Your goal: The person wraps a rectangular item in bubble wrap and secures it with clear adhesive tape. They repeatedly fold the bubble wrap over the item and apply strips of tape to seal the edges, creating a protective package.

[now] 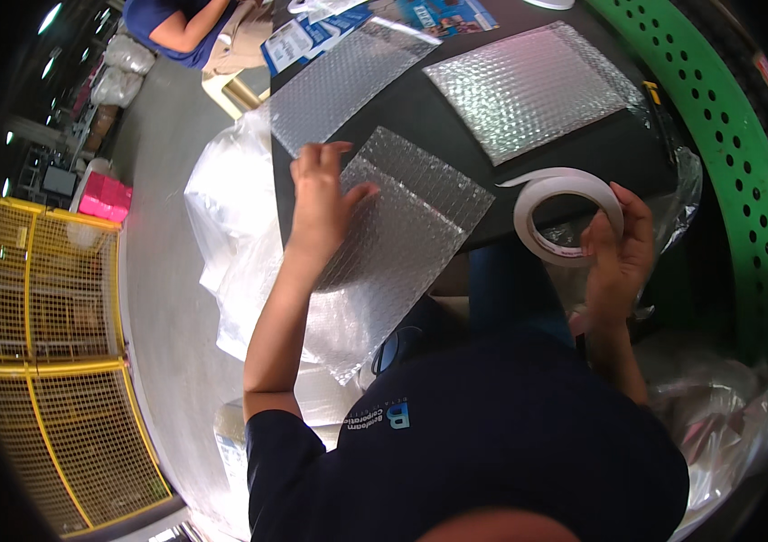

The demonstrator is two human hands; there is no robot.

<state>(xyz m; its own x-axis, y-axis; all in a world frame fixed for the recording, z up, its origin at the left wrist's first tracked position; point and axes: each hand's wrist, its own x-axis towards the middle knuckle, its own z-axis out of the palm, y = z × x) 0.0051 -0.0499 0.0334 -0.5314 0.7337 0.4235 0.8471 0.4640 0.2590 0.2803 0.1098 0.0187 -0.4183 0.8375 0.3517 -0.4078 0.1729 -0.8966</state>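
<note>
A clear bubble wrap pouch lies slanted over the near edge of the dark table, its lower part hanging toward my lap. My left hand rests at the pouch's left side, fingers bent a little and thumb held apart over it. Right of the pouch, my right hand grips a roll of white tape by its right rim, thumb inside the ring. A loose strip of tape sticks out leftward from the roll's top.
Flat bubble wrap pieces lie farther back, one at left and a thicker one at right. A yellow-tipped cutter lies beside a green perforated panel. White plastic hangs left of the table; a seated person is beyond.
</note>
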